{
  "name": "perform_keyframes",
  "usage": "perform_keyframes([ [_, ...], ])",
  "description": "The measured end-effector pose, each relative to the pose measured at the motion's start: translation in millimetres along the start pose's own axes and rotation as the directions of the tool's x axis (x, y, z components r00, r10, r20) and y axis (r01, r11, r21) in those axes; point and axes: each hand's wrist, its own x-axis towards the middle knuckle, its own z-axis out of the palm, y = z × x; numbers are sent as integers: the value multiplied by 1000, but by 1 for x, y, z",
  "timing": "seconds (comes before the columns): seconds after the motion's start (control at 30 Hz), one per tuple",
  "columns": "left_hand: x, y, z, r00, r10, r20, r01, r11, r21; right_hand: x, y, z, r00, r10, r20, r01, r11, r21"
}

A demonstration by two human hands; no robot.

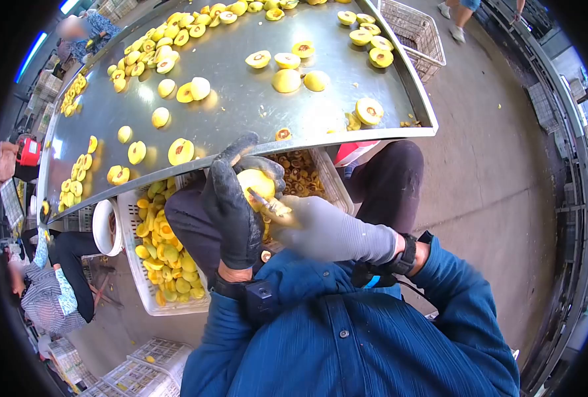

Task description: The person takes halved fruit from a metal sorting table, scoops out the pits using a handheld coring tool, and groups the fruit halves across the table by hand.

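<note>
My left hand (pixel 231 202), in a black glove, is closed around a yellow peach half (pixel 255 180) just below the table's near edge. My right hand (pixel 320 228), in a grey glove, grips a small metal-tipped hand tool (pixel 277 210). Its tip meets the cut face of the peach; how deep it goes I cannot tell. Beneath my hands, a crate (pixel 339 188) holds brown pits. Beside my left leg, a white crate (pixel 175 309) is filled with yellow peach pieces.
Many peach halves lie on the sloping metal table (pixel 227 99), several with pits showing. A white bucket (pixel 107 228) stands left of the filled crate. An empty-looking crate (pixel 433 49) is beyond the table's right edge. Other people sit at the left; someone's legs (pixel 462 20) show at upper right.
</note>
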Motion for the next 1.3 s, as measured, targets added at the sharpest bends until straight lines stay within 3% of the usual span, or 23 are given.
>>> perform_keyframes([
  [0.1, 1, 8, -2, 995, 65, 74, -72, 994, 87, 0, -36, -19, 877, 395, 273, -440, 889, 128],
  [0.2, 4, 13, -5, 984, 130, 124, -148, 978, 148, -2, -32, -11, 934, 293, 204, -328, 930, 168],
  [0.3, -2, 13, -6, 990, 38, 135, -59, 986, 155, -2, 2, 4, 1000, 4, 2, -4, 987, -160],
  [0.4, -9, -11, -12, 988, -48, 148, 73, 983, -167, -3, 20, 10, 935, 93, 342, -215, 917, 337],
  [0.5, -14, -14, -8, 990, -88, 108, 114, 954, -275, -3, 19, -2, 747, -54, 662, -588, 409, 697],
  [0.53, -13, -14, -7, 990, -100, 96, 124, 948, -293, 2, 25, 4, 745, -145, 651, -579, 342, 740],
  [0.63, -9, -11, -4, 989, -139, 59, 150, 933, -326, 2, 35, 5, 714, -221, 664, -533, 443, 721],
  [0.67, -8, -8, -4, 988, -146, 44, 153, 937, -314, 2, 48, 5, 800, -150, 580, -379, 624, 684],
  [0.7, -6, -4, -5, 988, -150, 28, 152, 944, -293, 2, 59, 3, 901, -78, 426, -154, 862, 483],
  [0.73, -3, -1, -8, 989, -148, -7, 142, 960, -242, 1, 70, 0, 967, -4, 256, -33, 989, 141],
  [0.77, 1, 0, -19, 988, -134, -74, 120, 978, -170, 6, 100, -1, 984, -162, 79, 180, 874, -452],
  [0.87, 13, -25, -97, 903, 15, -430, 64, 984, 168, -6, 126, -16, 983, 85, -162, -178, 663, -727],
  [0.9, 17, -37, -129, 837, 77, -541, 93, 956, 279, -13, 130, -19, 980, 55, -193, -182, 650, -738],
  [0.93, 8, -43, -162, 838, 332, -432, -47, 834, 549, -16, 140, -20, 978, 68, -200, -195, 646, -738],
  [0.97, 6, -61, -216, 788, 485, -380, -60, 675, 736, -18, 147, -21, 975, 78, -210, -210, 642, -737],
  [1.0, 3, -68, -271, 847, 452, -280, 44, 466, 884, -19, 149, -23, 970, 114, -217, -238, 653, -719],
  [1.03, 7, -48, -262, 881, 356, -312, 165, 388, 907, -21, 151, -24, 963, 154, -222, -267, 664, -699],
  [1.1, 23, -51, -262, 830, 535, -159, 51, 211, 976, -24, 153, -23, 955, 167, -244, -291, 681, -672],
  [1.13, 35, -62, -254, 842, 511, -173, -14, 341, 940, -23, 153, -21, 955, 140, -262, -284, 685, -670],
  [1.17, 50, -58, -217, 858, 514, -1, -135, 228, 964, -23, 153, -21, 955, 114, -275, -275, 688, -671],
  [1.2, 64, -60, -174, 887, 460, 29, -204, 334, 920, -22, 158, -21, 955, 132, -265, -277, 713, -644],
  [1.27, 103, -89, -118, 947, 293, 130, -239, 376, 895, -24, 174, -19, 967, 105, -231, -230, 747, -623],
  [1.3, 128, -110, -93, 866, 360, 345, -466, 338, 817, -25, 178, -20, 972, 93, -216, -209, 763, -611],
])
